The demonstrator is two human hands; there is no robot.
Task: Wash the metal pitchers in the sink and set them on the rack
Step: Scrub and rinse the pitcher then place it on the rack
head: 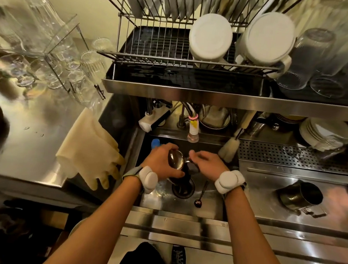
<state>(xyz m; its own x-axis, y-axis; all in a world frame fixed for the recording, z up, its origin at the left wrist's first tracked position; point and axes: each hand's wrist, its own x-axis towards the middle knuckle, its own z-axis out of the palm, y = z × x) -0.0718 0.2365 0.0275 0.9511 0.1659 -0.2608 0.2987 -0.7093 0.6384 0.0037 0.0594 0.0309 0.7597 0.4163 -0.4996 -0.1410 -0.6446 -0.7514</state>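
Observation:
Over the sink (210, 203) my left hand (161, 163) grips a shiny metal pitcher (177, 161), fingers wrapped round its body. My right hand (206, 164) is curled against the pitcher's right side and holds a dark item there; what it is I cannot make out. The tap nozzle (193, 133) hangs just above them. A second metal pitcher (301, 197) lies on its side on the steel drainboard to the right. The wire dish rack (155, 59) stands on the shelf above the sink, its left half bare.
Two upturned white cups (209, 38) sit in the rack, glasses (307, 58) to their right. A spoon (200, 196) lies in the sink near the drain (183, 190). Rubber gloves (92, 153) hang over the left counter edge; a bottle brush (229, 148) leans at the back.

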